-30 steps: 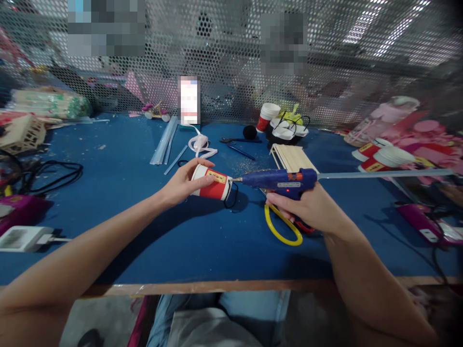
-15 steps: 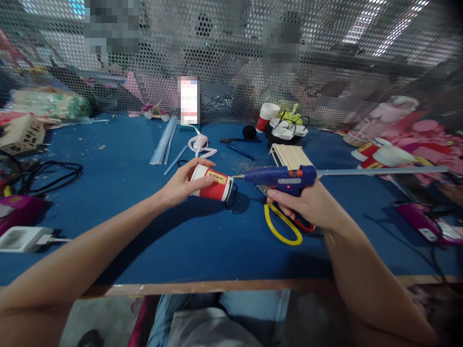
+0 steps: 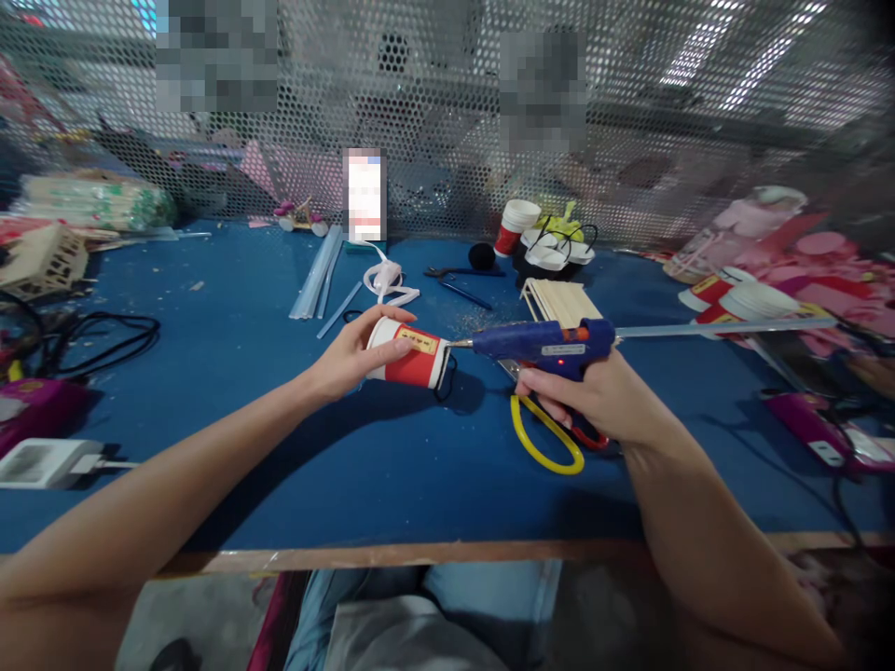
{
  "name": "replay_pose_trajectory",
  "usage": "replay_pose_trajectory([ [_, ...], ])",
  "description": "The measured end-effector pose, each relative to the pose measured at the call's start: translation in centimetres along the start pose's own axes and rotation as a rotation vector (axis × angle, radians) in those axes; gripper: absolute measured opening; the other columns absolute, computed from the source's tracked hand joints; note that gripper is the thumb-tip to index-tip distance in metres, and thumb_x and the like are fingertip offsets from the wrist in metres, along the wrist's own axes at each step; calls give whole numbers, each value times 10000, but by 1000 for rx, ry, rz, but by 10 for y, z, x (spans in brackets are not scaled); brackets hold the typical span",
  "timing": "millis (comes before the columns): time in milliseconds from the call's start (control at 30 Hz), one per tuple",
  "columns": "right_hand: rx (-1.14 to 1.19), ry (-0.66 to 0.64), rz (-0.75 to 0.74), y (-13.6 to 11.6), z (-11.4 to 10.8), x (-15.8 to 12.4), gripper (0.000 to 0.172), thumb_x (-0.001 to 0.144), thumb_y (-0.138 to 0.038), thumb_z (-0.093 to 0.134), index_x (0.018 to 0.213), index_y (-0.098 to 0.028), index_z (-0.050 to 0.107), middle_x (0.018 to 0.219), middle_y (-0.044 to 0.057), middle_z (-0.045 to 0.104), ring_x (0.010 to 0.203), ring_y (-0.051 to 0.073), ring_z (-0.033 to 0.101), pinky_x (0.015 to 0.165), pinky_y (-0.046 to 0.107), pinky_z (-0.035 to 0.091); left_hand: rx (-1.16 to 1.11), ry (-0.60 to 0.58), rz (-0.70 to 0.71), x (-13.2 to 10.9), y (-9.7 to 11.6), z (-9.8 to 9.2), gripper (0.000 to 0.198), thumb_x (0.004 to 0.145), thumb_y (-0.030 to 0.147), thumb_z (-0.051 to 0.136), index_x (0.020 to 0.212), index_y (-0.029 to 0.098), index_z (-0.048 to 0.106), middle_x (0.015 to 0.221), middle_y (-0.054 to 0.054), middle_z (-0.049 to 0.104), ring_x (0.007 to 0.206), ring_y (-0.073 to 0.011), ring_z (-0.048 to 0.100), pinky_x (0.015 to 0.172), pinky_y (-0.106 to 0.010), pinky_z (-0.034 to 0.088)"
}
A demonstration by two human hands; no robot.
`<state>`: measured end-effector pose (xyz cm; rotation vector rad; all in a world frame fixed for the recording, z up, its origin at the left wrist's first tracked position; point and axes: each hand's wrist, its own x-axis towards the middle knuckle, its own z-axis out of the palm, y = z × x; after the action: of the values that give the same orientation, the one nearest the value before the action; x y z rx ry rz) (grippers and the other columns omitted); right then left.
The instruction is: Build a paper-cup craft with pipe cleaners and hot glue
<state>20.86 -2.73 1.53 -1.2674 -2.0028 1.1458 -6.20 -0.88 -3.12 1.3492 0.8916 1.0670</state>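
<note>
My left hand point(image 3: 356, 354) is wrapped round a red and white paper cup point(image 3: 419, 365), tipped on its side above the table. A thin black cord point(image 3: 448, 377) hangs at the cup's right-hand end. In my right hand point(image 3: 577, 391) is a blue hot glue gun point(image 3: 538, 343) with a small red light lit. Its metal nozzle points left, at the upper edge of that cup end; whether it touches I cannot tell. A long clear glue stick point(image 3: 727, 327) sticks out of its back. Below the gun lie scissors with a yellow and red handle point(image 3: 549, 447), partly hidden by my right hand.
Behind the cup lie glue sticks point(image 3: 318, 275), a white cable point(image 3: 386, 278) and pliers point(image 3: 465, 273). A bundle of wooden sticks point(image 3: 566, 303) sits behind the gun. Paper cups point(image 3: 751, 303) lie at right, a white charger point(image 3: 52, 463) at left. A perforated metal screen point(image 3: 447, 112) closes the back.
The glue gun has shifted very slightly to the right, with its nozzle still at the cup's end. My left hand and the cup have barely moved.
</note>
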Motion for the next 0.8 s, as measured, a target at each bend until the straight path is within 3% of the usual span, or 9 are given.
replay_pose_trajectory([
  [133,71,-49,23,1,2,0,242,784,-391,567,712,-161,579,442,-46,469,382,66,445,396,201,401,0,0,10,0,-1,-1,407,696,356,647,1040,183,513,889,-34,584,691,-110,560,579,-207,443],
  [400,47,23,15,0,0,1,256,785,-386,564,693,-148,592,421,-43,461,370,62,433,388,196,391,0,-2,30,0,-2,-1,400,700,359,643,1036,185,514,884,-37,585,689,-111,558,576,-205,444],
  [533,99,-11,23,0,2,-1,247,785,-391,563,719,-154,581,432,-45,466,375,64,433,387,198,390,-8,1,19,0,-1,0,401,697,357,648,1032,182,515,894,-39,580,692,-110,559,572,-204,446],
  [800,-34,1,25,-2,-2,0,263,791,-390,554,695,-148,589,421,-39,475,372,66,447,398,198,402,-14,-8,29,0,-1,0,397,692,338,659,1026,180,514,889,-32,578,694,-100,554,577,-190,452],
])
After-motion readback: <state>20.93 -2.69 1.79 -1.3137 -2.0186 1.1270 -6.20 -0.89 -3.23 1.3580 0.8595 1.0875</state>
